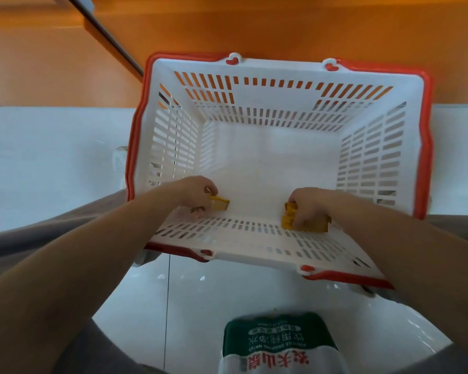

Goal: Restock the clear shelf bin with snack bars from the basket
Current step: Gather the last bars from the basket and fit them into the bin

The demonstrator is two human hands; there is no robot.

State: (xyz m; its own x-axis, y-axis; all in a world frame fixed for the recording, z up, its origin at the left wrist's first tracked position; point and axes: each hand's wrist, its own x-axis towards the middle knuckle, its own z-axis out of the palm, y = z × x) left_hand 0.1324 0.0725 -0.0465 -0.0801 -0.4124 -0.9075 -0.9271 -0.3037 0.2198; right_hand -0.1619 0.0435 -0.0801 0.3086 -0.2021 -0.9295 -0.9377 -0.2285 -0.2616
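Now our left hand (197, 194) and right hand (312, 207) reach low in the basket (276, 64), each grip curled round yellow snack bars (288, 218), probably clearing the last.

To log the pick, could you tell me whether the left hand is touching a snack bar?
Touching: the head view shows the left hand pinching a snack bar in the basket.

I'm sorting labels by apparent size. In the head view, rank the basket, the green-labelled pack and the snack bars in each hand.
Largest to smallest:
basket
green-labelled pack, near the camera and cropped
right-hand snack bars
left-hand snack bar
The last two are partly hidden, so unsure.
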